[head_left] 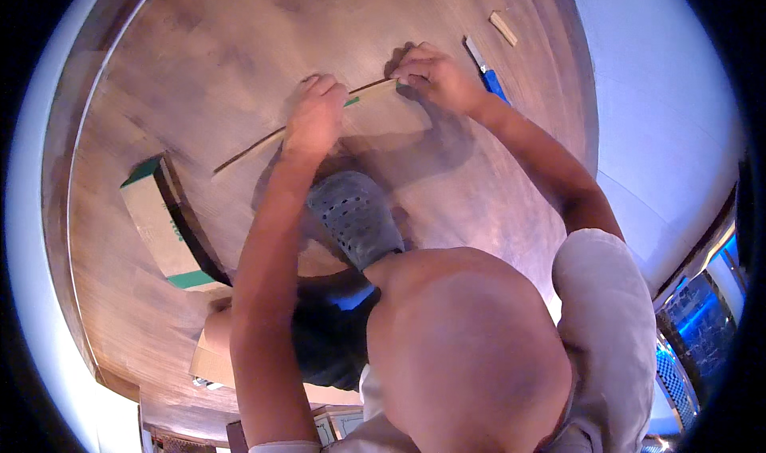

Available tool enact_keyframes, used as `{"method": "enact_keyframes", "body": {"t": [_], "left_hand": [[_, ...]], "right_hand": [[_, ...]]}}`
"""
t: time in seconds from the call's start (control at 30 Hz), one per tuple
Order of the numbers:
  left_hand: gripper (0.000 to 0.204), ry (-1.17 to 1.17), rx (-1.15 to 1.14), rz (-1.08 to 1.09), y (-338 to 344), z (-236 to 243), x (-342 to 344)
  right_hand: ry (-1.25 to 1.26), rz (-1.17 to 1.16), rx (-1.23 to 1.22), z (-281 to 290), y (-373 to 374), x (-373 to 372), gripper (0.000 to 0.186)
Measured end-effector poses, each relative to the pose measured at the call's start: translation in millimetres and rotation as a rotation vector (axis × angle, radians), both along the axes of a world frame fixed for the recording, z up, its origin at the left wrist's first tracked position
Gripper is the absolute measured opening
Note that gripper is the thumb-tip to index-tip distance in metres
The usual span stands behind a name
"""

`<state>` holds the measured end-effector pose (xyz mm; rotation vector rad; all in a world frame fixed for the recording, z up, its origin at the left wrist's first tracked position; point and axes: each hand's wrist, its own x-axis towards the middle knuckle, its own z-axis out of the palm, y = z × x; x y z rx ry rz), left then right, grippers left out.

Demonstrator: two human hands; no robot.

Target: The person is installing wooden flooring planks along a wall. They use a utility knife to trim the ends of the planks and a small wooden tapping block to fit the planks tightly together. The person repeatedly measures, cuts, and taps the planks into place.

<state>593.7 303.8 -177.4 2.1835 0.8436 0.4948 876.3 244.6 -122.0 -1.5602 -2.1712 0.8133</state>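
Fingers (405, 72) of the right hand (437, 76), at the upper centre of the frame, are bent and drawn nearly together, pinching the right end of a thin tan cardboard strip (375, 88) with green patches. The strip slants from there down toward the left of centre, passing by the left hand (313, 118), whose fingers are curled in close to one another over its middle; the thumb side is hidden, so whether they grip it or only press on it I cannot tell. Right of the right hand, a blue utility knife (493, 83) lies on the wooden floor (215, 54) with its blade out, and a small tan block (503, 28) sits just beyond, toward the upper right. A cardboard piece (163, 226) with green ends lies at left, well apart from both hands. Below the left hand is a grey perforated clog (357, 216), worn on a foot.
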Motion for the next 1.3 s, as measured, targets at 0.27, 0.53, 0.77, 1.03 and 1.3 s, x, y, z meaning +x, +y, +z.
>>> {"method": "enact_keyframes", "body": {"t": [0.27, 0.53, 0.77, 1.03, 1.3], "left_hand": [[0.012, -0.053, 0.001, -0.017, 1, 4, 0], [0.005, -0.063, 0.038, -0.04, 3, 11, 1], [0.022, -0.056, 0.004, -0.075, 6, 8, -2], [0.026, -0.036, 0.099, -0.159, 10, 11, -7], [0.032, -0.026, 0.211, -0.235, 2, 11, -12]], "right_hand": [[0.103, -0.042, -0.666, 22, 38, 10, 0.028], [-0.061, 0.175, -0.225, 14, 27, 21, 0.025], [-0.191, 0.295, -0.025, 13, 19, 18, 0.018], [-0.397, 0.363, 0.174, -4, -6, 20, 0.043], [-0.41, 0.259, 0.295, -3, -29, 19, 0.053]]}}
